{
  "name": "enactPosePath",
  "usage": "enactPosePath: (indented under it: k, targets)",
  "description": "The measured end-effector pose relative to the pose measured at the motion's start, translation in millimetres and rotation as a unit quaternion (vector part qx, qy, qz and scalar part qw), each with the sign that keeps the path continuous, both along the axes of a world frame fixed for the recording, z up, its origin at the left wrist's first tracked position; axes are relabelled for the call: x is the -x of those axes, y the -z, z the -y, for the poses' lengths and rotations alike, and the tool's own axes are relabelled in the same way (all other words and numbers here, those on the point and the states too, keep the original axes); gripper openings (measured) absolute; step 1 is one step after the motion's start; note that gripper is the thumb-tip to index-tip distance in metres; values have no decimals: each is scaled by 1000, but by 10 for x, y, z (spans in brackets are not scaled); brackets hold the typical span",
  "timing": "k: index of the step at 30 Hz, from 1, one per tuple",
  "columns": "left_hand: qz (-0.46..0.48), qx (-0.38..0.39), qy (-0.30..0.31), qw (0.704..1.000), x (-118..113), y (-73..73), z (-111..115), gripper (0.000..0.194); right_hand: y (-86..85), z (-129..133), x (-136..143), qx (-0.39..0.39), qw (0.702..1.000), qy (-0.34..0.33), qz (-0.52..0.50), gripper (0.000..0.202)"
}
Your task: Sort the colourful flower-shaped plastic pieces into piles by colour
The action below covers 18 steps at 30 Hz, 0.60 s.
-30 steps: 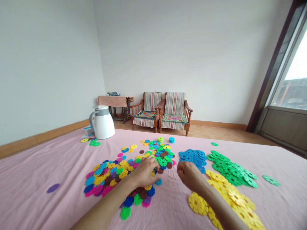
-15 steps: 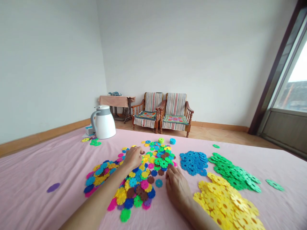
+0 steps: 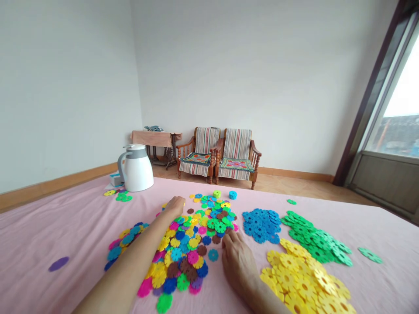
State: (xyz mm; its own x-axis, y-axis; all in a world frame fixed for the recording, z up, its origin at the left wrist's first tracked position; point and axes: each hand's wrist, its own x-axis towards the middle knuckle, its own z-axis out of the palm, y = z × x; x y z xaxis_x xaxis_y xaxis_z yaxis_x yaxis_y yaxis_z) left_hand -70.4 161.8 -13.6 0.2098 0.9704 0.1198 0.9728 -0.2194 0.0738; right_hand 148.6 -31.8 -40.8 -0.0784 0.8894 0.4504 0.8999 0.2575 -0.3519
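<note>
The largest thing here is the wrinkled pink cloth (image 3: 81, 235), and behind it stand two wooden armchairs with striped covers (image 3: 237, 152). On the cloth, the widest group is a mixed heap of many-coloured, flower-shaped plastic discs (image 3: 176, 254), which lies between and below the two hands. At the right side there are a yellow heap (image 3: 312, 279), a green heap (image 3: 316, 239) and a smaller blue heap (image 3: 262, 224) of similar discs. A white and grey jug (image 3: 139, 172) stands upright at the far left. The left hand (image 3: 176, 206) is at the far side of the mixed heap, with its fingers curled; a bit of yellow shows at its fingertips, but I cannot tell if it is pinched. The right hand (image 3: 237, 257) is palm down, its fingers bent and close together, near a brown disc (image 3: 216, 239); I cannot tell whether it holds anything. Smallest are the single pieces, such as a light-blue disc (image 3: 210, 256) just beside the right hand. In my judgement, each disc is light, thin, rather stiff and hard to break, but may slide on its neighbours; the notched rim seems the best place to take hold.
</note>
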Motion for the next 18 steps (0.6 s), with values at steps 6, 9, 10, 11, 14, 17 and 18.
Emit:
enactPosePath:
  k: [6,9,10,11,14,17,18]
  targets:
    - [-4,-19,-1,1000,-21,-19,215,18,-34,14,-1,9,1000,1,11,28]
    - [21,-32,-17,999,-3,-55,315,20,-39,26,-1,6,1000,1,8,27]
    - [33,-36,-23,999,7,-78,344,20,-40,30,-2,4,1000,0,5,28]
    - [47,-40,-29,998,18,-104,371,20,-41,33,-3,2,1000,-1,3,28]
    - [105,-53,-34,992,12,-182,457,18,-47,39,-11,3,1000,-5,-10,28]
    - [184,-41,-8,982,-100,-201,590,17,-54,33,-28,3,999,-15,-48,25]
    - [212,-29,6,977,-165,-189,654,16,-57,28,-34,-1,997,-18,-72,24]
